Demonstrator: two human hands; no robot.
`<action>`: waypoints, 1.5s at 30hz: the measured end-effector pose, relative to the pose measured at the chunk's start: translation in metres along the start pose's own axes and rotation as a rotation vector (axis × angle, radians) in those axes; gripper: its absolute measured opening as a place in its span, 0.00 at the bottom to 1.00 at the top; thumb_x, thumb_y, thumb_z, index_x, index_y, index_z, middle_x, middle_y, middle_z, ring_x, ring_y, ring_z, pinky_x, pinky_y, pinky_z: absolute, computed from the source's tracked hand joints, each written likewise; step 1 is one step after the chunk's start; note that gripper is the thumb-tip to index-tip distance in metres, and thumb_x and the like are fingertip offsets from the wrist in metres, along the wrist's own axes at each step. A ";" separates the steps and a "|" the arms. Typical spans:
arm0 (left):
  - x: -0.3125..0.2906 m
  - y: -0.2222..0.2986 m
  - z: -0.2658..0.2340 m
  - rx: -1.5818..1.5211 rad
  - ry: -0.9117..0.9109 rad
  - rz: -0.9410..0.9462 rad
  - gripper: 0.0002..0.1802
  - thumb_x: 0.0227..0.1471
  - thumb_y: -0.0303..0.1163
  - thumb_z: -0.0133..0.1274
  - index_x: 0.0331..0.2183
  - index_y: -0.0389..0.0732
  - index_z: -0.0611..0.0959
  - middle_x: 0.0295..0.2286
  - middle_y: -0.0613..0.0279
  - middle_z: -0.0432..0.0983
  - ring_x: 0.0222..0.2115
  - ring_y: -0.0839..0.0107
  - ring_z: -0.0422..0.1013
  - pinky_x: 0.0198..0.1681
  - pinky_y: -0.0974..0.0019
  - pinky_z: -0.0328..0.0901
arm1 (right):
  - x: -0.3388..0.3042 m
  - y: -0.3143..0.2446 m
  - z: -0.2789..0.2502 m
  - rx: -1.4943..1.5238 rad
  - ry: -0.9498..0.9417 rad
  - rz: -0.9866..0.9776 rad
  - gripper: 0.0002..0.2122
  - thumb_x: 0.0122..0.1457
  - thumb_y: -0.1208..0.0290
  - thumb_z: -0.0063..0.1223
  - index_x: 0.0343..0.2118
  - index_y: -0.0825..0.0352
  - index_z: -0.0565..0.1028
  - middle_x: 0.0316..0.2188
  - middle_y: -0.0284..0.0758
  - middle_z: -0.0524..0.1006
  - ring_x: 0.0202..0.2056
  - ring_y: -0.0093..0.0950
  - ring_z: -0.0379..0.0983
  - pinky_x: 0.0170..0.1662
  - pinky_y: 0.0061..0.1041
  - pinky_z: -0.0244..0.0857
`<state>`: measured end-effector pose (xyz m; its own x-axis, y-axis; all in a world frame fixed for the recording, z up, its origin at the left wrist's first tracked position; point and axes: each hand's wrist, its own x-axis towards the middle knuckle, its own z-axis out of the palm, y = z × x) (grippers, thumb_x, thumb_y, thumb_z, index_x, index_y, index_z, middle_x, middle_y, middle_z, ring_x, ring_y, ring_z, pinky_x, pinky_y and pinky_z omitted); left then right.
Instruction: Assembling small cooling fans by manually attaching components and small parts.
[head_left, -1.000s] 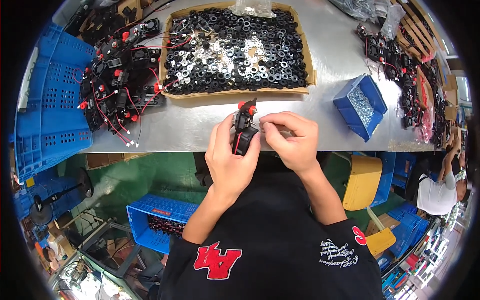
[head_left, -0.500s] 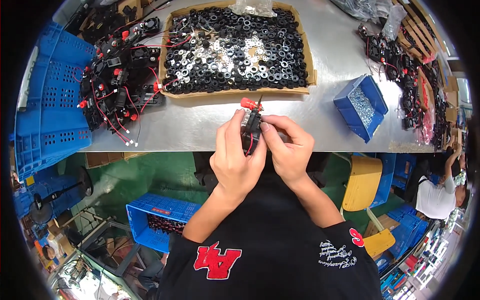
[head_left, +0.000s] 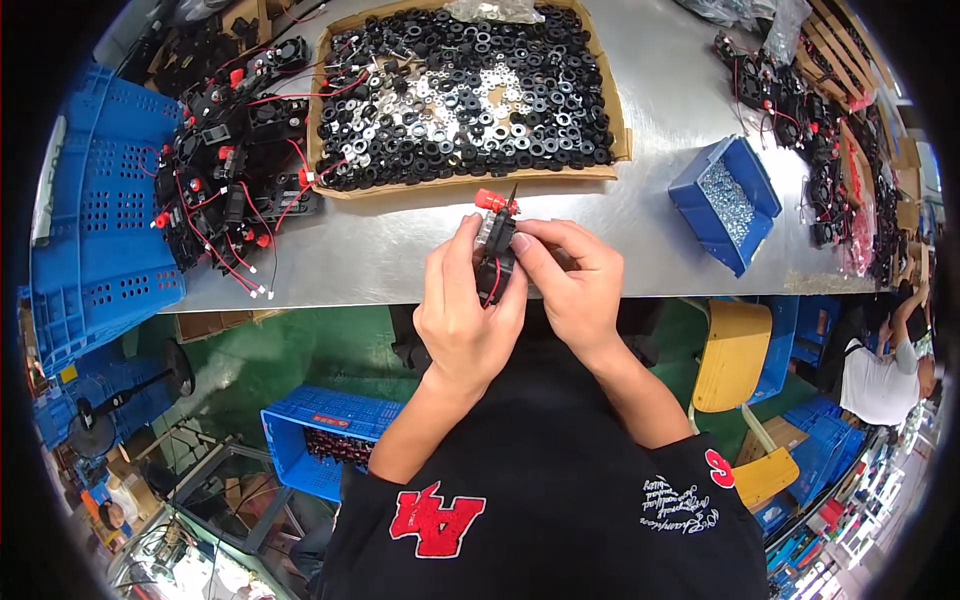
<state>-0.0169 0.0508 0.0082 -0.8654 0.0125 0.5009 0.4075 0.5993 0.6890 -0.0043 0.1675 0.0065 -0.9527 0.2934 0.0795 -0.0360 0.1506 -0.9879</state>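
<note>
Between my two hands, just above the table's front edge, is a small black fan assembly (head_left: 497,245) with a red knob-like terminal on top and a red wire at its lower end. My left hand (head_left: 462,300) grips it from the left, fingers wrapped along its side. From the right, my right hand (head_left: 575,280) pinches its upper part with thumb and index finger; whether a tiny part is in that pinch is hidden. Just beyond the hands lies a cardboard tray (head_left: 470,184) of black rings and silver washers.
A pile of similar fan assemblies (head_left: 235,170) lies left, beside a blue crate (head_left: 120,180). At right are a blue bin (head_left: 700,205) of small metal screws and more assemblies (head_left: 800,130). Yellow chair (head_left: 735,355) and another blue crate (head_left: 320,425) stand below the table; a person (head_left: 885,380) is far right.
The view has shifted slightly. Both hands keep hold of the fan assembly, with little change in their grip; the right thumb sits a little higher against it.
</note>
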 end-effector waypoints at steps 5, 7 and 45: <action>0.000 0.001 0.001 0.007 -0.017 -0.007 0.27 0.39 0.23 0.64 0.45 0.33 0.77 0.31 0.57 0.74 0.24 0.67 0.75 0.24 0.67 0.70 | 0.003 0.004 0.003 -0.093 0.060 -0.034 0.06 0.54 0.76 0.59 0.34 0.70 0.80 0.26 0.38 0.80 0.28 0.26 0.76 0.36 0.26 0.69; 0.000 0.002 0.000 -0.035 -0.035 -0.076 0.26 0.39 0.24 0.65 0.44 0.33 0.77 0.31 0.57 0.74 0.23 0.67 0.75 0.24 0.67 0.70 | 0.002 0.004 0.002 -0.118 0.054 -0.015 0.06 0.54 0.76 0.59 0.34 0.71 0.80 0.27 0.38 0.80 0.28 0.25 0.76 0.36 0.24 0.69; 0.009 -0.007 -0.001 -0.033 -0.020 0.058 0.28 0.37 0.22 0.64 0.45 0.34 0.77 0.30 0.57 0.75 0.23 0.68 0.73 0.25 0.67 0.69 | 0.020 -0.010 -0.017 -0.085 -0.143 -0.024 0.08 0.54 0.76 0.60 0.37 0.72 0.79 0.29 0.36 0.80 0.29 0.21 0.75 0.34 0.21 0.68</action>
<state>-0.0269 0.0463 0.0082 -0.8455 0.0628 0.5303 0.4664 0.5704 0.6761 -0.0180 0.1879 0.0205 -0.9854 0.1521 0.0769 -0.0392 0.2369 -0.9707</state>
